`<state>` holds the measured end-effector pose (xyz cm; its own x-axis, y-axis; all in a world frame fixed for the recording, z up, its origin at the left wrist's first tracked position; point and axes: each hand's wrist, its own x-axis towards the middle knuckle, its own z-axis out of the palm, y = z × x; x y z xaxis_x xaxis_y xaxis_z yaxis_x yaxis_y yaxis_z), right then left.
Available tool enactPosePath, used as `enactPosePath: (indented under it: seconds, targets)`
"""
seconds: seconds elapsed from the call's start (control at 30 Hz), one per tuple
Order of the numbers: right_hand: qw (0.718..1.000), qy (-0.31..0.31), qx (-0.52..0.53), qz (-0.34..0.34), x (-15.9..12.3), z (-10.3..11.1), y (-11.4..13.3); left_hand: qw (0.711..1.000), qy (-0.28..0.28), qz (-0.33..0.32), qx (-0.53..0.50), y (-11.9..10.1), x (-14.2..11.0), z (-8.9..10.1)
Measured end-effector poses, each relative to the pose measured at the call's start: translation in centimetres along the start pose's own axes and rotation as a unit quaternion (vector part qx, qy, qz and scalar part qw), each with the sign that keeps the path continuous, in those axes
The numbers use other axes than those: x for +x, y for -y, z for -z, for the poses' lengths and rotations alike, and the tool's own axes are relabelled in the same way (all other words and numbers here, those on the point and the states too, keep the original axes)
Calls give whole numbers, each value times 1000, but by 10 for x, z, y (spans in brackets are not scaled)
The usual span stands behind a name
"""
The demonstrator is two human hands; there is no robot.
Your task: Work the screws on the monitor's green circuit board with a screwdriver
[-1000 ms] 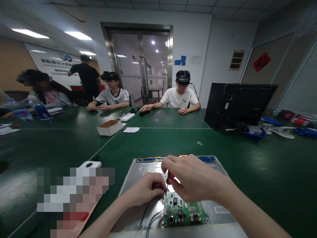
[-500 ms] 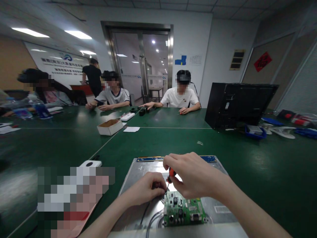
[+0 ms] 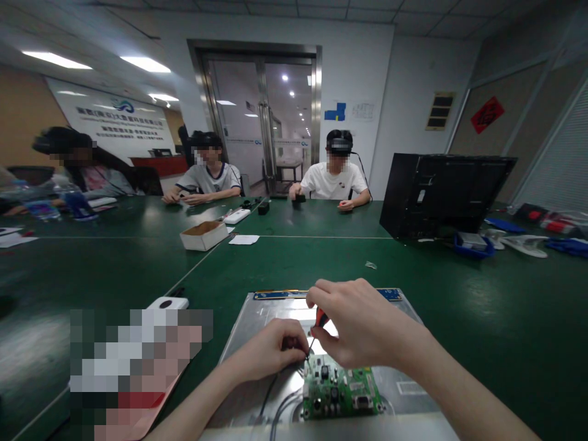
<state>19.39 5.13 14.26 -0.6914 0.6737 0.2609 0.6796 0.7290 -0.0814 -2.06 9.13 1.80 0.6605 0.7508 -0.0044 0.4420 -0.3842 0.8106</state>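
A silver metal panel [image 3: 271, 312] lies on the green table in front of me, with a green circuit board [image 3: 342, 392] on its near part. My right hand [image 3: 362, 327] is closed round a small red-handled screwdriver [image 3: 319, 320], its tip down at the board's far left corner. My left hand [image 3: 271, 352] is curled in a pinch beside the tip, resting on the panel. What its fingers hold is hidden. Grey cables [image 3: 275, 404] run from the board toward me.
A white device [image 3: 168, 304] lies left of the panel. A white cardboard box [image 3: 203, 236] and a paper slip [image 3: 244, 240] lie further out. A black monitor back [image 3: 441, 193] stands at the right. Three people sit across the table.
My right hand has shifted slightly right and turned on the screwdriver. The person opposite has pulled a hand back with a small black object. The person standing at the back left has gone from view.
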Motion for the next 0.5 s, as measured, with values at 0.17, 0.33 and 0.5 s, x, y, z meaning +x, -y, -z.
enactPosePath:
  seconds: [0.17, 0.33, 0.5]
  targets:
    - [999, 25, 20, 25, 2, 1, 2, 1000, -1, 4, -8, 1, 0, 0]
    - [999, 1, -34, -6, 7, -8, 7, 999, -4, 14, -30, -5, 1, 0]
    - [1000, -9, -24, -5, 7, -10, 7, 1000, -4, 3, -25, -7, 2, 0]
